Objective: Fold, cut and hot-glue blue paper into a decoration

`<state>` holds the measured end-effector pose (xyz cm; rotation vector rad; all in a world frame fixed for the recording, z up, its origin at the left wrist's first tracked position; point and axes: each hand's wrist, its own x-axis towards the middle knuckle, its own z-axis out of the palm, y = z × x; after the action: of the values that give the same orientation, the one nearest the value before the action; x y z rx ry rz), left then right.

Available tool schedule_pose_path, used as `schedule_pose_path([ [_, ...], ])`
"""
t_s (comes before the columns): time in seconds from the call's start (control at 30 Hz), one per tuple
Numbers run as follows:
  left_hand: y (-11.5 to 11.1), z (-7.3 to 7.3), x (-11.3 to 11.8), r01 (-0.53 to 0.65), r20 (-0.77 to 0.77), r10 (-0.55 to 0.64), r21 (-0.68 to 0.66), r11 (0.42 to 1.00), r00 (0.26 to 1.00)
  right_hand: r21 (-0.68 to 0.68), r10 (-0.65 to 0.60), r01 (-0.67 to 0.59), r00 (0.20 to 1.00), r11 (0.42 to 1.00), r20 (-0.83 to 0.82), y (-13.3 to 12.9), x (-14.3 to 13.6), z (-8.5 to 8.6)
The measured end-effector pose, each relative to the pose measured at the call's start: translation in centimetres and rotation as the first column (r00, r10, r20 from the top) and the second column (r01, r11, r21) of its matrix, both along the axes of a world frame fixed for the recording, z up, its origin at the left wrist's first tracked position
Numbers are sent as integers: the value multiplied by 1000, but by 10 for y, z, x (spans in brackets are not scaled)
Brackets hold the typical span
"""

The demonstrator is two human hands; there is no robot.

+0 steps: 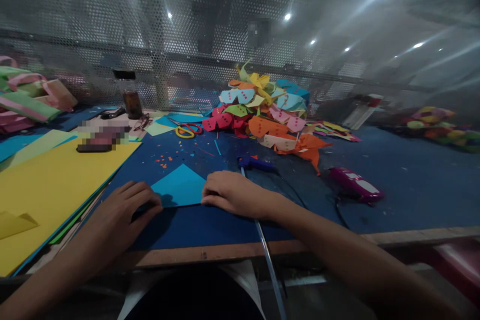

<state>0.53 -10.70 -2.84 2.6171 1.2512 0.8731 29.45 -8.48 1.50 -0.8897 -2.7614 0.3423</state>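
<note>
A blue sheet of paper (182, 187), folded into a triangle with its point facing away, lies flat on the table. My left hand (133, 210) has its fingers curled at the paper's left corner, thumb and fingertips closed on it. At the right corner, my right hand (230, 192) is closed over the edge, its fingers pressed together and hiding that corner. Just beyond my right hand rests a blue glue gun (258, 163). A long clear glue stick (268, 255) runs from it, passes under my right wrist and hangs over the table's front edge.
Coloured card sheets (75, 175) are stacked at left, with a blurred phone (95, 148) on top. Behind are a lidded jar (132, 97), scissors (185, 132) and a heap of folded paper shapes (277, 130). A purple corded device (354, 185) sits at right. Paper scraps dot the table (412, 185).
</note>
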Motion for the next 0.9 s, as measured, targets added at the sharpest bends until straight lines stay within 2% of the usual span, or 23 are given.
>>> schedule_pose_path([
  [0.3, 3, -6, -3, -76, 25, 78, -74, 994, 997, -81, -78, 77, 997, 994, -6, -1, 1, 2],
  [0.47, 5, -6, -6, -107, -11, 107, -116, 987, 994, -99, -112, 111, 994, 989, -13, 0, 1, 2],
  [0.67, 4, -2, -5, -105, 3, 106, -119, 987, 994, -149, -116, 111, 993, 983, -29, 2, 3, 2],
  [0.9, 7, -7, -9, -156, 21, 160, -119, 981, 987, -184, -155, 148, 988, 972, -26, 2, 4, 4],
])
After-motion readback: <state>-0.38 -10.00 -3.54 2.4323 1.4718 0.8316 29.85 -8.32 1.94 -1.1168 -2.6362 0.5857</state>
